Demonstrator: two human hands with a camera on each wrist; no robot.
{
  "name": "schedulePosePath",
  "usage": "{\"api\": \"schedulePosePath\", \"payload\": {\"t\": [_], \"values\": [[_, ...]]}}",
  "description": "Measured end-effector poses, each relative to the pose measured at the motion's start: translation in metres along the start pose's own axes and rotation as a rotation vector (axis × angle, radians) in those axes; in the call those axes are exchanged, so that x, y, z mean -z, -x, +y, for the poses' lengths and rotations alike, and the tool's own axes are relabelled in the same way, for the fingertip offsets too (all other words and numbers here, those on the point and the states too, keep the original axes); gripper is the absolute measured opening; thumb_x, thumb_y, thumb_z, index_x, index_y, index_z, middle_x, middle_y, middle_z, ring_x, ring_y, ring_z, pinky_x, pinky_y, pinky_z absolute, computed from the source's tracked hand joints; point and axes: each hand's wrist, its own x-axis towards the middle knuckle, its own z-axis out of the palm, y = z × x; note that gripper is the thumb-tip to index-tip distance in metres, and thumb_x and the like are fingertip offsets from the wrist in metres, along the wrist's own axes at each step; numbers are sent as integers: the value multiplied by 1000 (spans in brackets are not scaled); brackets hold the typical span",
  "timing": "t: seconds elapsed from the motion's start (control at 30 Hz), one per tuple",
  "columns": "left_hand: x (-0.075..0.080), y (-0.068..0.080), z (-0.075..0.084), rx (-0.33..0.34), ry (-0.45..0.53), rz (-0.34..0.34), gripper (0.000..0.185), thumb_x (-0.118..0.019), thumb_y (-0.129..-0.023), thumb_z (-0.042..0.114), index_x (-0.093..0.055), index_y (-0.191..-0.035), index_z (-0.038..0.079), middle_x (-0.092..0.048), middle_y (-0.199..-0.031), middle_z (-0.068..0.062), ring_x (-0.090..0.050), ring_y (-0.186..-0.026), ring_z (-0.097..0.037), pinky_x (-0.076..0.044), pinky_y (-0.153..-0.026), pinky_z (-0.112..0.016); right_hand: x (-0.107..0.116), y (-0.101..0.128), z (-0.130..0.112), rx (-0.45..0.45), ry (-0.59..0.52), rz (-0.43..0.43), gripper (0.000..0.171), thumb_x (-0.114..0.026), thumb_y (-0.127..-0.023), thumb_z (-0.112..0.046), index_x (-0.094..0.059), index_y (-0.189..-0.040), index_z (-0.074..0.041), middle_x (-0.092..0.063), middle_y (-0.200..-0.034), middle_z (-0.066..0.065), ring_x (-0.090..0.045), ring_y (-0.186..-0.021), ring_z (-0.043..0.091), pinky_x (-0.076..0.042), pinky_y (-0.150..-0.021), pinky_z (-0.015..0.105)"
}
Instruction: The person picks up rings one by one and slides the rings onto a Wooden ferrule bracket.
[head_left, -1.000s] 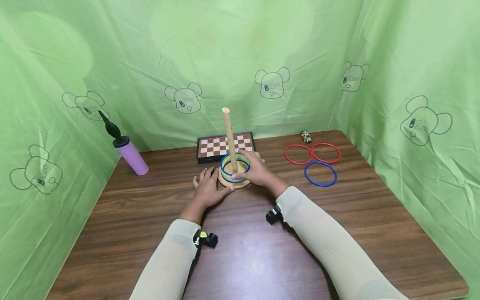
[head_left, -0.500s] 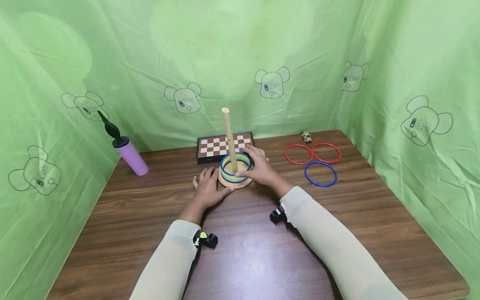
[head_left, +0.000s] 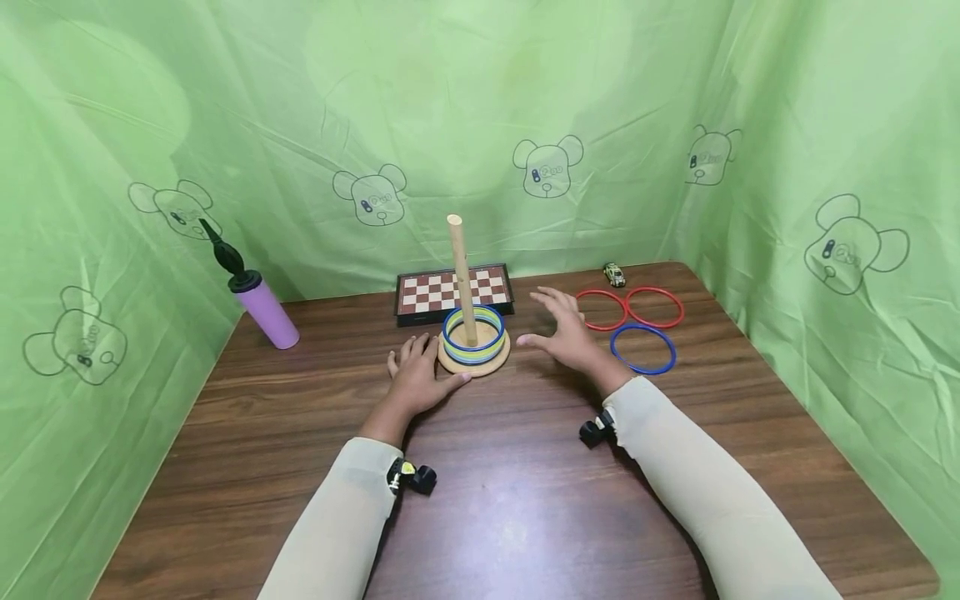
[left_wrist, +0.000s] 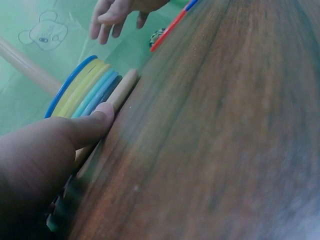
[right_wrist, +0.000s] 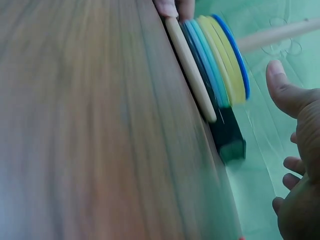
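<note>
A wooden ring-toss stand, with a round base (head_left: 491, 364) and an upright peg (head_left: 461, 267), stands mid-table. Blue, yellow and turquoise rings (right_wrist: 227, 62) lie stacked around the peg, a blue one (head_left: 502, 332) topmost. My left hand (head_left: 417, 379) holds the base at its left front edge; its thumb (left_wrist: 97, 122) presses the rim in the left wrist view. Right of the stand, my right hand (head_left: 567, 335) is in the air with spread fingers and nothing in it. Beyond it lie two red rings (head_left: 655, 326) and a blue ring (head_left: 642, 371), one red ring partly hidden by the hand.
Behind the stand lies a chessboard (head_left: 426, 293). A purple hand pump (head_left: 270, 315) stands at the left edge of the table (head_left: 480, 500). A small toy car (head_left: 614, 274) sits at the back right. Green cloth (head_left: 450, 100) surrounds the table.
My right hand has let go of the stacked rings and moved right, away from the stand. My left hand stays at the base, and the stacked rings keep their place.
</note>
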Motion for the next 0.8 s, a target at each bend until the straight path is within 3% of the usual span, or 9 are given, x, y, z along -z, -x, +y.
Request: {"api": "schedulePosePath", "payload": {"t": [0.13, 0.53, 0.8], "values": [[1, 0, -1, 4, 5, 2, 107, -70, -92, 77, -36, -172, 13, -30, -178, -20, -16, -169, -45, -4, -128, -81, 14, 6, 9, -5, 2, 22, 92, -96, -85, -31, -51, -162, -11, -38, -174, 17, -24, -163, 42, -12, -124, 84], [5, 2, 2, 8, 6, 8, 106, -71, -93, 75, -36, -171, 12, -31, -177, -21, -17, -168, -46, -4, -127, -82, 48, 22, 44, -6, 46, 115, 87, -97, -83, -24, -56, -156, -4, -44, -169, 22, -28, -159, 48, -20, -124, 75], [4, 2, 3, 3, 0, 2, 107, -70, -93, 76, -36, -171, 12, -31, -177, -21, -18, -168, -47, -6, -127, -82, 68, 36, 58, -75, 55, 128, 85, -95, -87, -26, -53, -159, -5, -40, -172, 19, -24, -161, 48, -17, -121, 84]]}}
